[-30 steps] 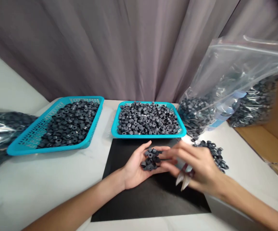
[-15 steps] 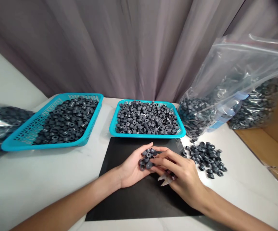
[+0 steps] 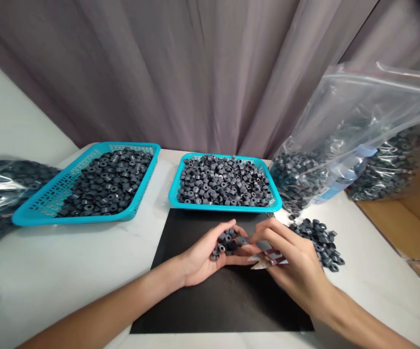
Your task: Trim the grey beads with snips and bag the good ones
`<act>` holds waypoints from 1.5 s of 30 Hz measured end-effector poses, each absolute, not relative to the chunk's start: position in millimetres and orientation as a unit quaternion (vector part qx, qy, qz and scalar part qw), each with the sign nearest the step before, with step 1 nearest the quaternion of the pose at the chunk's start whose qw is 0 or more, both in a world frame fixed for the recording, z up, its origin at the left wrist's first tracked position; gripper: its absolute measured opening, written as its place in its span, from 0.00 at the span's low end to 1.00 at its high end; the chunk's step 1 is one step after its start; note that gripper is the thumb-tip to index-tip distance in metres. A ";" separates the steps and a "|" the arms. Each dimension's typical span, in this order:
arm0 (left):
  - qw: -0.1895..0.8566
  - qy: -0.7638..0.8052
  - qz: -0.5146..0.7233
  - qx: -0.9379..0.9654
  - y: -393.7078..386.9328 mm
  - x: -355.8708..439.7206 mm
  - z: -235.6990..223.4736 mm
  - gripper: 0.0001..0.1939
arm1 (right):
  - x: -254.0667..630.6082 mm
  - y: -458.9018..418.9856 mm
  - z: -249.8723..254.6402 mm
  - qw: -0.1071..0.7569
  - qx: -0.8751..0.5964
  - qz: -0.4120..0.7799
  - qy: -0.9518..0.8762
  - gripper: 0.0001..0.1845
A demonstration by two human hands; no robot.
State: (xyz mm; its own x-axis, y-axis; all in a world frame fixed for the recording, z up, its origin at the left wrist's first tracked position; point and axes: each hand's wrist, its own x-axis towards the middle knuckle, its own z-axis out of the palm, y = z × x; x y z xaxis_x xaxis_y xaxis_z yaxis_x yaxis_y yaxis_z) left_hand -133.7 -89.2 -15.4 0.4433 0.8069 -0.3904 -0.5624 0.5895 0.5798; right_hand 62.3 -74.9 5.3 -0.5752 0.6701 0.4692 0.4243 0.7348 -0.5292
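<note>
My left hand [image 3: 200, 264] is cupped, palm up, above the black mat [image 3: 228, 305], its fingers curled round several small dark grey ring-shaped pieces [image 3: 228, 237]. Close on its right, my right hand [image 3: 297, 254] is closed, with a pair of small snips [image 3: 266, 261] held in the palm. The snips' two pointed blades stick out to the left, slightly apart. At the thumb and fingertips of the right hand is a single grey piece [image 3: 242, 241]; whether they grip it is hard to see. The snips' handles are mostly hidden by the fingers.
Behind the mat stands a blue basket [image 3: 224, 208] full of grey pieces, with another blue basket [image 3: 82, 221] to the left. A loose pile [image 3: 328, 247] lies at right. Beyond are a clear bag [image 3: 304, 160], a bottle [image 3: 344, 172], a cardboard box [image 3: 392, 218] and a left-hand bag [image 3: 9, 189].
My right hand has moved to the right with the snips, its fingertips drawing away from the middle of the left palm. The left hand stays cupped round the pieces. The view has shifted slightly.
</note>
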 end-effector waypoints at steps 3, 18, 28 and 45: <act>0.811 0.346 0.401 0.248 -91.6 -131.9 -12.1 0.16 | 70.6 -67.9 13.9 0.314 -0.324 0.162 -0.878 0.01; 0.830 0.335 0.384 0.227 -89.1 -137.5 -8.7 0.12 | 83.0 -47.0 21.1 0.301 -0.305 0.290 -0.856 0.10; 0.839 0.316 0.380 0.229 -88.0 -137.7 -10.2 0.10 | 79.6 -46.7 17.4 0.306 -0.269 0.299 -0.863 0.07; 0.863 0.288 0.380 0.166 -84.3 -137.9 -11.4 0.15 | 82.3 -45.7 23.0 0.334 -0.302 0.274 -0.850 0.05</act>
State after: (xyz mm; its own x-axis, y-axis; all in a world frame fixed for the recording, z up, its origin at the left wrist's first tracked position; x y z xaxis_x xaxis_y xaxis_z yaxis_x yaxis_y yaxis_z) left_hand -137.9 -84.3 -11.4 0.5455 0.7515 -0.3711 -0.5598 0.6562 0.5060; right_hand 82.3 -45.7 23.0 -0.5951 0.6957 0.4024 0.3304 0.6682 -0.6666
